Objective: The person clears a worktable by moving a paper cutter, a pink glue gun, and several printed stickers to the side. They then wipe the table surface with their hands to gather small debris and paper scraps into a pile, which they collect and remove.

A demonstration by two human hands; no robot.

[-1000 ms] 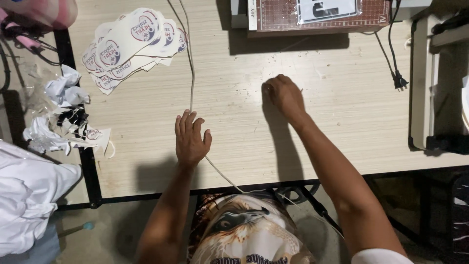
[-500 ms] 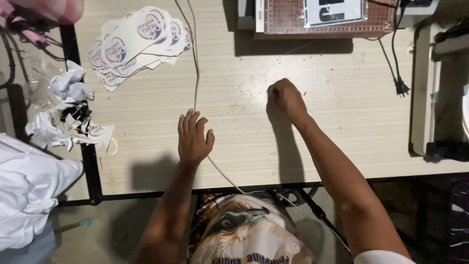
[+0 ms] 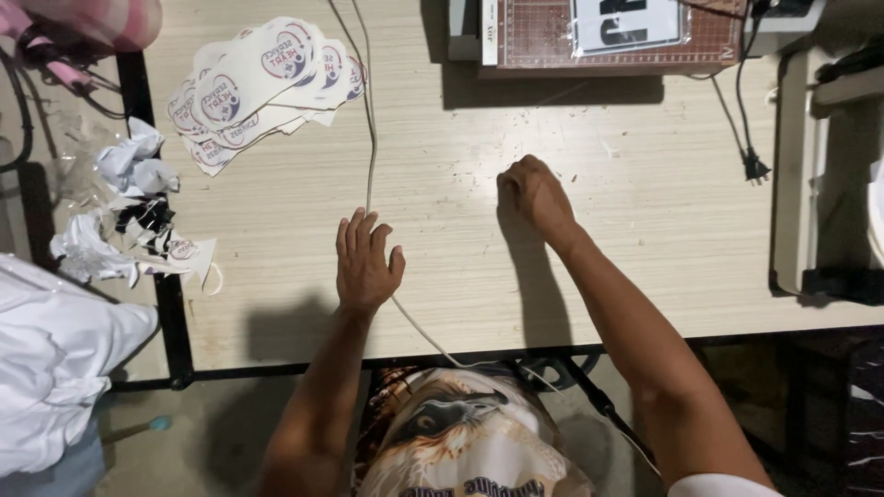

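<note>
Cable (image 3: pixel 370 138), thin and pale, ran down the wooden surface (image 3: pixel 645 239) under the left hand (image 3: pixel 366 262), whose fingers lay flat and spread, while the right hand (image 3: pixel 532 193) rested curled nearby, apparently gripping nothing yet.

On my table (image 3: pixel 645 276) I count one cord (image 3: pixel 370 138) running under my left hand (image 3: pixel 364 262), and one fist, my right hand (image 3: pixel 536 195). One stack of printed stickers (image 3: pixel 258 87) lies fanned out; the overlap hides the exact number, perhaps eight. One cutting mat (image 3: pixel 552 37). One black plug (image 3: pixel 755 166). One heap of crumpled paper scraps (image 3: pixel 124 212). One white cloth (image 3: pixel 55 359).
</note>
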